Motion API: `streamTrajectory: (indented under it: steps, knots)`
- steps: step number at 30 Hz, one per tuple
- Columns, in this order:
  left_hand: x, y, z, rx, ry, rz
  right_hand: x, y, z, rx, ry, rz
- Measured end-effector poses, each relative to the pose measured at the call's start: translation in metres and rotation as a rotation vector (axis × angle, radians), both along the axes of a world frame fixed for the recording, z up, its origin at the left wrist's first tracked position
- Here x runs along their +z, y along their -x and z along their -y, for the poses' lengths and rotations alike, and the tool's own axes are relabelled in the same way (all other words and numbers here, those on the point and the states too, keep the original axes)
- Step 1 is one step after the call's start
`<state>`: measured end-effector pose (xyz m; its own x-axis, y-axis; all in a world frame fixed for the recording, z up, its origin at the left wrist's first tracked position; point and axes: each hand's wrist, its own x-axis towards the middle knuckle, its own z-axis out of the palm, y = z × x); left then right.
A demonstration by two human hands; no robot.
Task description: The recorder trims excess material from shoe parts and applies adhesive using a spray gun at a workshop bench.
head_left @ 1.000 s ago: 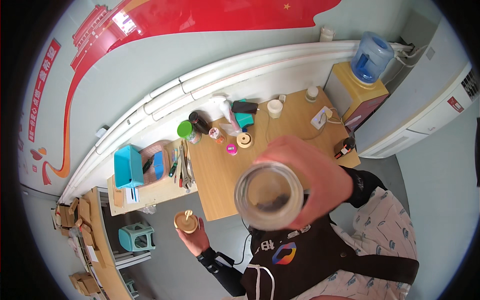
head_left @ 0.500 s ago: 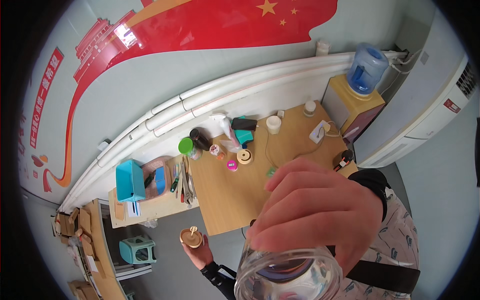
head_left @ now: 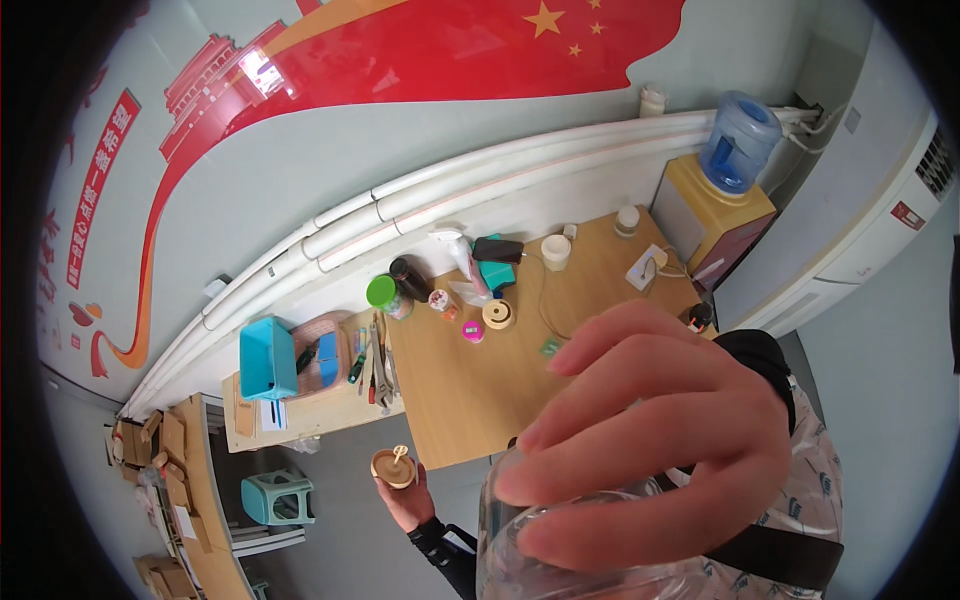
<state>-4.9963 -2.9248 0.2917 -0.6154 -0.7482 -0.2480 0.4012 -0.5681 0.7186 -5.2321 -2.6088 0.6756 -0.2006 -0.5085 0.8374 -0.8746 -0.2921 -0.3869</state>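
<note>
Close to the camera, my right hand [head_left: 660, 430] curls its fingers over a clear jar [head_left: 498, 540]. The fingers hide much of the jar's mouth, and its lower part is out of the picture. Further off and lower, beside the table's near left corner, my left hand [head_left: 408, 506] holds a small round tan lid-like piece [head_left: 392, 471]. A pale looped bit stands up from the middle of that piece. The two hands are well apart.
On the wooden table [head_left: 440, 420] stand a green-lidded jar [head_left: 381, 292], a black bottle [head_left: 408, 277], a white cup [head_left: 555, 252] and a pink-capped piece [head_left: 473, 331]. Tools and a blue basket [head_left: 268, 360] lie left. A water dispenser [head_left: 715, 205] is at right.
My right hand's fingers have come down across the jar's mouth, which showed openly before. The left hand still holds the tan piece. The whole view has shifted slightly.
</note>
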Motion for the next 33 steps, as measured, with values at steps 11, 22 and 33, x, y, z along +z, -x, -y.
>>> streamTrajectory:
  steps: [11,22,33]
  knots:
    - [-0.004,-0.005,-0.004,-0.006,-0.008,-0.010,-0.002,-0.006,0.002,-0.046,0.044,-0.043]
    - [-0.010,-0.009,-0.005,0.009,-0.040,0.027,0.008,-0.014,-0.001,-0.088,0.070,-0.062]
    - [-0.018,-0.011,-0.009,-0.011,-0.031,0.014,0.013,-0.014,0.002,-0.112,0.090,-0.098]
